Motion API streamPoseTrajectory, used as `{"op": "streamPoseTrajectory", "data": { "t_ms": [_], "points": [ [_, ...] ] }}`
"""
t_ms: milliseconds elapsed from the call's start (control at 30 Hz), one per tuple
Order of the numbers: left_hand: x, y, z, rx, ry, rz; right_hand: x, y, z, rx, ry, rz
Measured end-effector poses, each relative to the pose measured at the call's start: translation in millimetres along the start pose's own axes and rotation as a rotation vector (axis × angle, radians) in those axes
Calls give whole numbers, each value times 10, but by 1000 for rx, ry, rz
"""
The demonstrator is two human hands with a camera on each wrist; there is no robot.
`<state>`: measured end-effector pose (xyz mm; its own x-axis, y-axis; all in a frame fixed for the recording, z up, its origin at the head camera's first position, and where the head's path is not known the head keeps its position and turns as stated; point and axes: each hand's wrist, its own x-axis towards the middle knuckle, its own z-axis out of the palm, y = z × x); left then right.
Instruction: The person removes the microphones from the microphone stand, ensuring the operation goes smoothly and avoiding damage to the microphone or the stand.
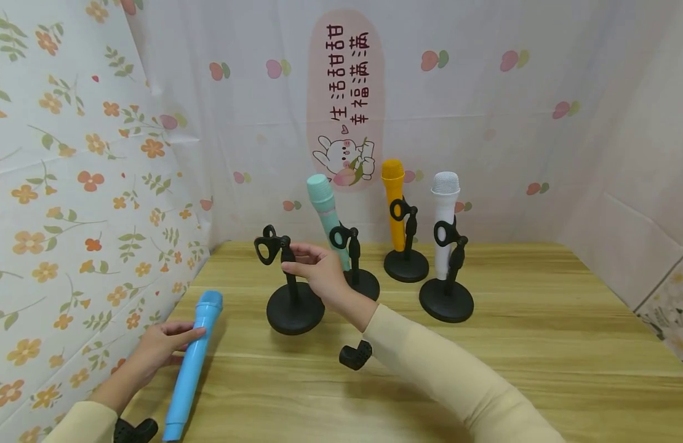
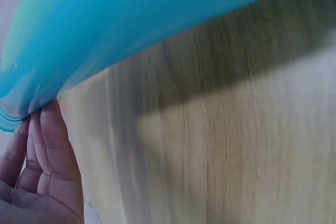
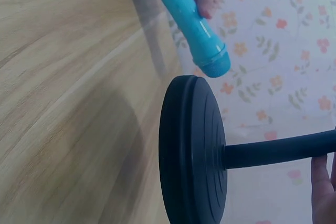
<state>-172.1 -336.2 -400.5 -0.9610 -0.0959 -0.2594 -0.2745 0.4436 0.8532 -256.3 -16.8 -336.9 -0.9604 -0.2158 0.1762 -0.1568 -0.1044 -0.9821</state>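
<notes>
My left hand (image 1: 159,349) grips a blue toy microphone (image 1: 193,363) between thumb and fingers, its head pointing away from me. In the left wrist view the microphone's blue body (image 2: 131,19) fills the top, above the fingers. My right hand (image 1: 322,271) pinches the post of a black microphone stand (image 1: 295,311); the clip on top holds nothing. In the right wrist view the stand's round base (image 3: 191,150) appears raised, its shadow on the wood. The blue microphone's head (image 3: 212,61) shows beyond that base.
Behind the right hand, a mint microphone (image 1: 322,197) leans in its stand. Further right stand a yellow microphone (image 1: 394,184) and a white microphone (image 1: 444,203), each in a black stand on the wooden table (image 1: 541,320). Floral cloth (image 1: 87,154) hangs at the left.
</notes>
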Motion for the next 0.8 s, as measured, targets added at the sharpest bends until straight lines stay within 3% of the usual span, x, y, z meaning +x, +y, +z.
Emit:
{"op": "streamPoseTrajectory", "data": {
  "t_ms": [367, 800],
  "points": [
    [22, -60, -73, 46, -15, -14, 229, 94, 219, 43, 49, 17],
    [30, -97, -80, 26, -45, -34, 465, 154, 382, 36, 103, -12]
  ]
}}
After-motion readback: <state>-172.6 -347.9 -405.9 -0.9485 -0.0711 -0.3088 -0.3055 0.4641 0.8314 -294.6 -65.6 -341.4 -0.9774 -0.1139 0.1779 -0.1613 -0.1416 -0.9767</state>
